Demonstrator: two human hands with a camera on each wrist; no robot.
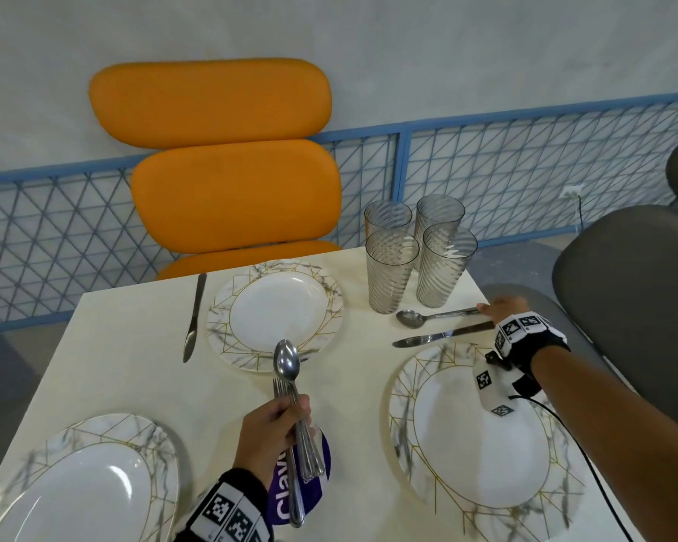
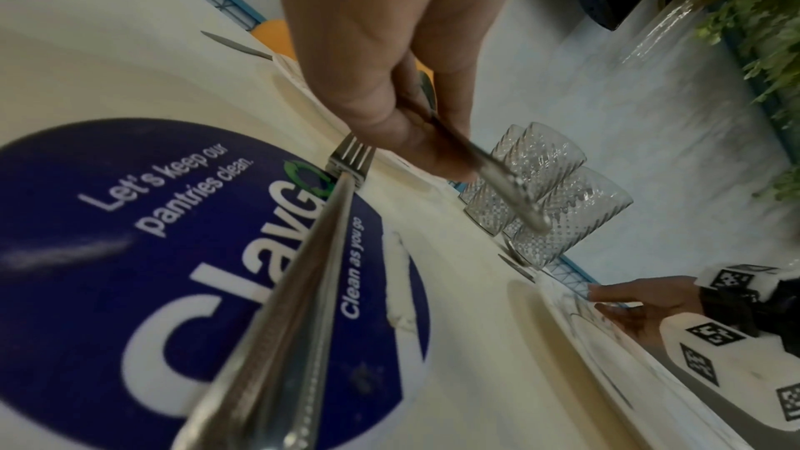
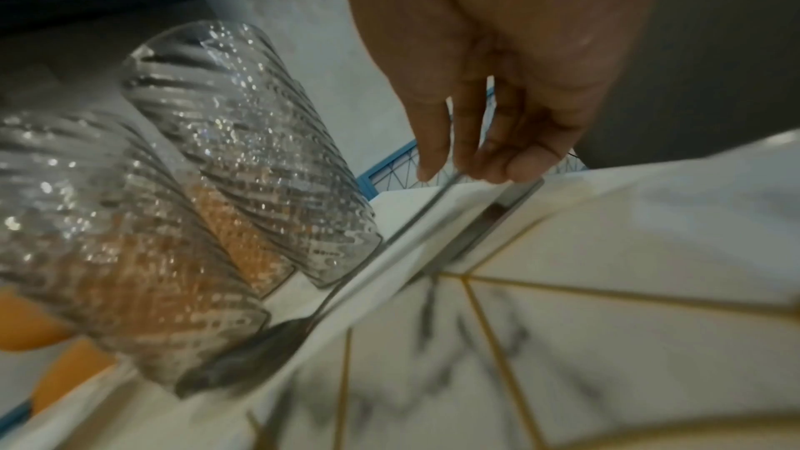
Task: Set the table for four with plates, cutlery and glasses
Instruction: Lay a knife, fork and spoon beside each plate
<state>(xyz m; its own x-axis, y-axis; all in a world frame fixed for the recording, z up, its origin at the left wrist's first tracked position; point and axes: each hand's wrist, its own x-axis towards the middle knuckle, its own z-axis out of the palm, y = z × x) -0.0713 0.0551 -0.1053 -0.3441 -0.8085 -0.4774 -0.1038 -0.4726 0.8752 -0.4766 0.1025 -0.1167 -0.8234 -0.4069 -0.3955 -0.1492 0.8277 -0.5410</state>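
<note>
My left hand [image 1: 286, 416] grips a bundle of cutlery [image 1: 290, 389], a spoon and forks, held above the table's middle; the fork tines [image 2: 350, 156] show in the left wrist view. My right hand [image 1: 486, 309] reaches to the table's right edge, its fingertips [image 3: 506, 170] resting on the handle ends of a spoon [image 1: 435, 316] and a knife [image 1: 443, 336] that lie beside the right plate [image 1: 482, 428]. A far plate [image 1: 275, 314] has a knife [image 1: 194, 318] on its left. A third plate [image 1: 75, 483] sits near left. Several ribbed glasses [image 1: 415, 252] stand clustered at the far right corner.
A round purple sticker [image 2: 130, 252] is stuck to the cream table [image 1: 134, 365] under my left hand. An orange padded chair [image 1: 231, 189] stands behind the far edge, a grey chair [image 1: 635, 287] at the right. A blue mesh fence [image 1: 525, 170] runs behind.
</note>
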